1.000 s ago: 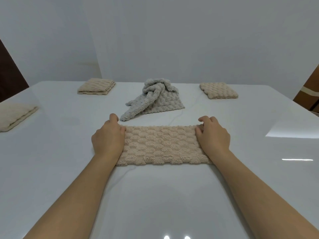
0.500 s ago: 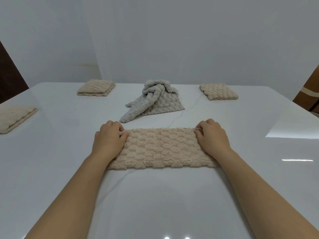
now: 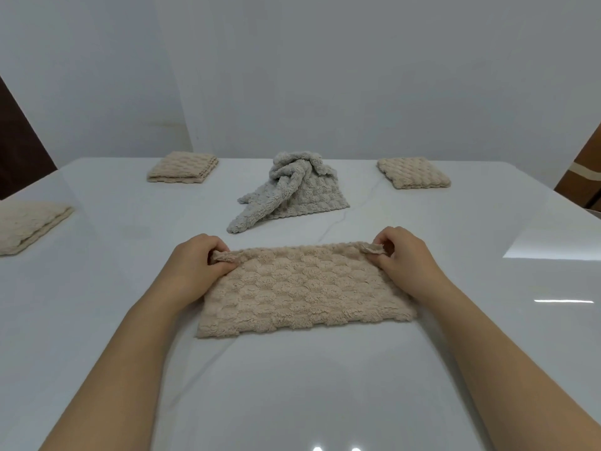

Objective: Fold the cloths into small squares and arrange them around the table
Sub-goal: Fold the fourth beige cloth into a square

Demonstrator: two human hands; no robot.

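Note:
A beige textured cloth, folded into a wide rectangle, lies on the white table in front of me. My left hand pinches its far left corner, and my right hand pinches its far right corner, both corners slightly lifted. Behind it a grey cloth lies crumpled in a heap. Three beige cloths folded into squares sit around the table: one at the far left, one at the far right, one at the left edge.
White walls stand behind the table. A dark brown panel shows at the left and a brown door or cabinet at the right. Bare glossy table surface lies to my right and in front of me.
Both hands went from pressing flat on the cloth's ends to pinching its far corners, which now lift slightly. The cloth has shifted a little toward me.

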